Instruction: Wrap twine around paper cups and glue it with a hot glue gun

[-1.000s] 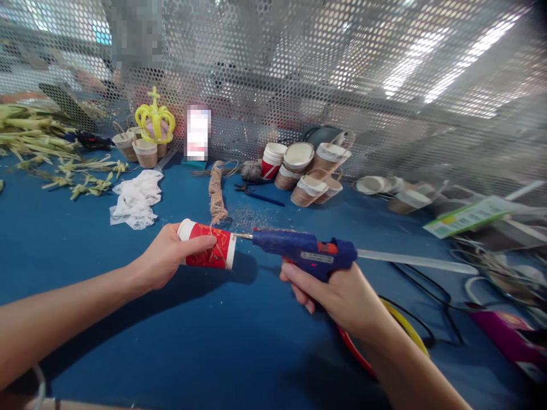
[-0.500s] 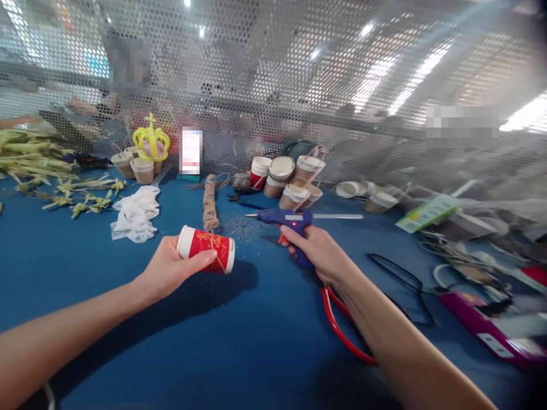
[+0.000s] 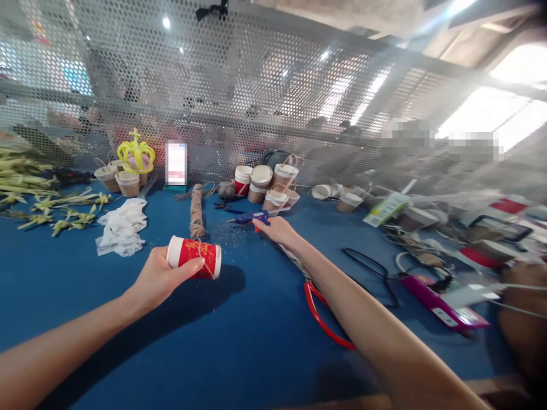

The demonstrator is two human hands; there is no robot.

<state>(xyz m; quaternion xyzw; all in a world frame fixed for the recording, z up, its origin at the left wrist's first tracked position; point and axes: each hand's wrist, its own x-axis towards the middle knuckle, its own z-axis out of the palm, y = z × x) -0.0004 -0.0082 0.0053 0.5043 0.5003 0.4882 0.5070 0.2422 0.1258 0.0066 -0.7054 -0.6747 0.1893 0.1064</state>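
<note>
My left hand (image 3: 164, 273) is wrapped round a red and white paper cup (image 3: 188, 250) tipped on its side, the thumb pressing a strand of twine against it. The twine runs to a bundle of brown twine (image 3: 196, 210) lying just behind the cup. Farther out, my right hand (image 3: 276, 230) is closed on a blue glue gun (image 3: 252, 217), its nozzle pointing left and a clear glue stick at its rear. Under my right forearm lie scissors with red handles (image 3: 318, 319), partly hidden.
White cloth (image 3: 123, 226) and dried husk pieces (image 3: 72, 213) lie left. Twine-wrapped cups (image 3: 276, 199), a yellow crown (image 3: 135, 156) and a phone (image 3: 176, 164) stand along the perforated metal screen (image 3: 256, 97). A purple power strip (image 3: 444, 304) with cables lies right.
My right hand has carried the glue gun away from me, toward the cups at the back. The left hand still holds the cup. The camera view has turned slightly right.
</note>
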